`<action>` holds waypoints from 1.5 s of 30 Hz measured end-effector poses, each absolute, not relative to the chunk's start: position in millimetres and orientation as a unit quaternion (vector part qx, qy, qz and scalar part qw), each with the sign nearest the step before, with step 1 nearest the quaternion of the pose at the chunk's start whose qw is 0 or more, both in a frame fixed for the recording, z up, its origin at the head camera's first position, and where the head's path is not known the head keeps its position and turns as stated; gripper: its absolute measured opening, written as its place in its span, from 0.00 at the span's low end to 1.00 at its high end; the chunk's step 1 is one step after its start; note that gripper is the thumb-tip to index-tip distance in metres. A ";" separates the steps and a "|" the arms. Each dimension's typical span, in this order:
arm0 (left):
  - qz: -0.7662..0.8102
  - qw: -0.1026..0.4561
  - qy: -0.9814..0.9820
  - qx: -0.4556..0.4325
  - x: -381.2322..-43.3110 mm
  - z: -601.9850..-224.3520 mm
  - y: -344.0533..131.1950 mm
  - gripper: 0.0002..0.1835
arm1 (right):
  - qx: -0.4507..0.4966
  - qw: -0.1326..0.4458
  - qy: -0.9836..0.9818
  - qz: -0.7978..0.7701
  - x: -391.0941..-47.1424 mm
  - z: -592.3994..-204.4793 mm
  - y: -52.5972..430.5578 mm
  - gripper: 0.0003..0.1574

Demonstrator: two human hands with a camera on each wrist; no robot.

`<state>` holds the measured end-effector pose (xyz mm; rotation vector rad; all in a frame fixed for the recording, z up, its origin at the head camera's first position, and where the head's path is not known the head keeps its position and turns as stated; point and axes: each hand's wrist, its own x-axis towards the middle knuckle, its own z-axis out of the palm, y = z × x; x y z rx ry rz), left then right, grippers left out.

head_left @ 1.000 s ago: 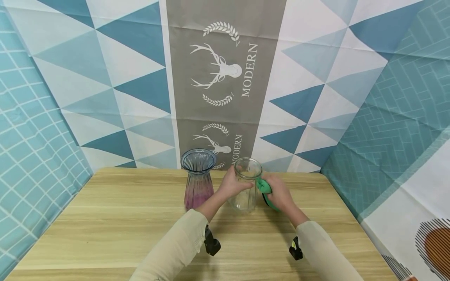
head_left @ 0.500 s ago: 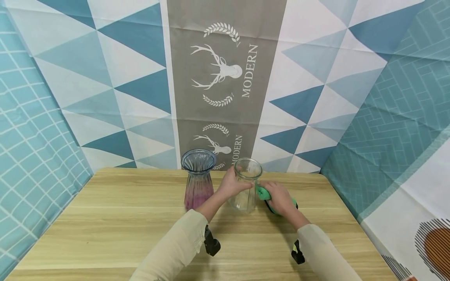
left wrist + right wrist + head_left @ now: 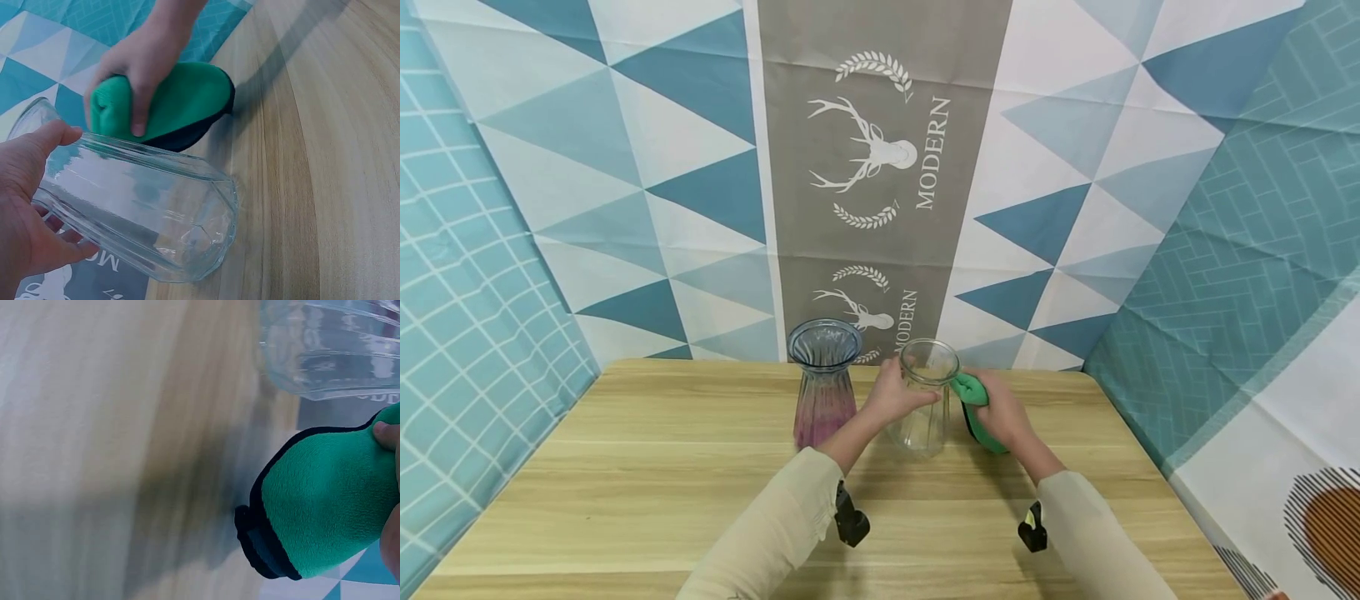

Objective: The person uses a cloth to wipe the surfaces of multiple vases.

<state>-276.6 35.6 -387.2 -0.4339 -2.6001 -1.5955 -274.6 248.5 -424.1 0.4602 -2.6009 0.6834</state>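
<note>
My left hand (image 3: 895, 396) grips a clear glass vase (image 3: 925, 425) round its upper part, thumb on the near side below the rim. In the left wrist view the vase (image 3: 144, 200) has flat-sided glass walls and its base by the wood. My right hand (image 3: 1002, 412) holds a bunched green cloth (image 3: 970, 389) with black edging, close to the vase's right side. The thumb presses into the folds of the cloth (image 3: 194, 94) in the left wrist view. In the right wrist view the cloth's wide end (image 3: 325, 500) hangs down below the hand.
A ribbed vase (image 3: 823, 408), blue at the top and pink below, stands left of the clear one. Both are near the back of the wooden table (image 3: 662, 483). A patterned curtain (image 3: 700, 208) rises right behind the table's far edge.
My right hand and the cloth dipped and tilted half a second ago, and are now higher again beside the vase's neck. The left hand and both vases have stayed in place.
</note>
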 end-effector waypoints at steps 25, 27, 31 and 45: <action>-0.520 0.014 -0.839 -0.159 -279.9 -385.4 33.8 0.39 | 0.188 0.253 -0.914 0.257 -277.5 -409.8 233.2 0.27; -0.520 0.014 -0.839 -0.160 -279.6 -385.1 33.9 0.39 | 0.191 0.251 -0.917 0.246 -278.4 -411.0 233.1 0.25; -0.521 0.014 -0.838 -0.163 -279.7 -384.7 33.8 0.39 | 0.199 0.257 -0.922 0.210 -279.5 -413.9 233.8 0.21; -0.517 0.015 -0.840 -0.167 -278.7 -384.7 33.6 0.40 | 0.195 0.213 -0.950 0.121 -275.3 -427.5 238.0 0.30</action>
